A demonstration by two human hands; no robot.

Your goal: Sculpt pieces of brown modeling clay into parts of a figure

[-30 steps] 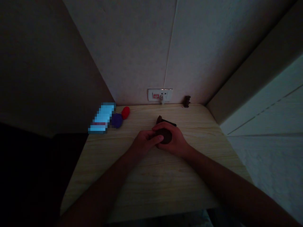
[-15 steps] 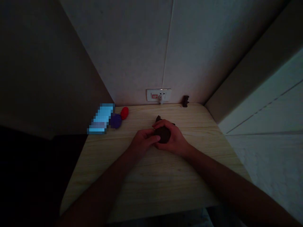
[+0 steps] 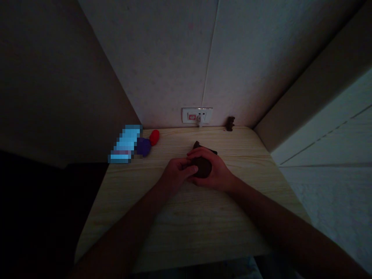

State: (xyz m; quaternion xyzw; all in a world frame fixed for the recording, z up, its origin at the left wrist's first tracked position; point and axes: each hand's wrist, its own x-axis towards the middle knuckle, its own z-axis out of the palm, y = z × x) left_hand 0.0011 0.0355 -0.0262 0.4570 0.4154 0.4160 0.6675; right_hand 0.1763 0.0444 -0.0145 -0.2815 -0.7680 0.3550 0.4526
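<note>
A dark brown round piece [image 3: 204,167], flattened and looking like modelling clay, is between my two hands over the middle of the table. My right hand [image 3: 219,170] curls around its far, right and near sides. From the left, my left hand [image 3: 177,174] grips the edge, its thumb lying on the top face. Just beyond my fingers lies a dark object [image 3: 197,145] with a thin straight edge, partly hidden by my right hand; its kind is unclear in the dim light.
At the back left of the wooden table [image 3: 174,232] sit a purple lump [image 3: 143,147], a red oval lump [image 3: 154,137] and a bright pixelated rectangle [image 3: 125,143]. A small dark brown figure [image 3: 230,123] stands by the wall, near a socket with a plug [image 3: 199,119].
Both hands keep hold of the brown piece with almost the same grip. The view has shifted slightly, and a little more of the dark object behind my right hand shows.
</note>
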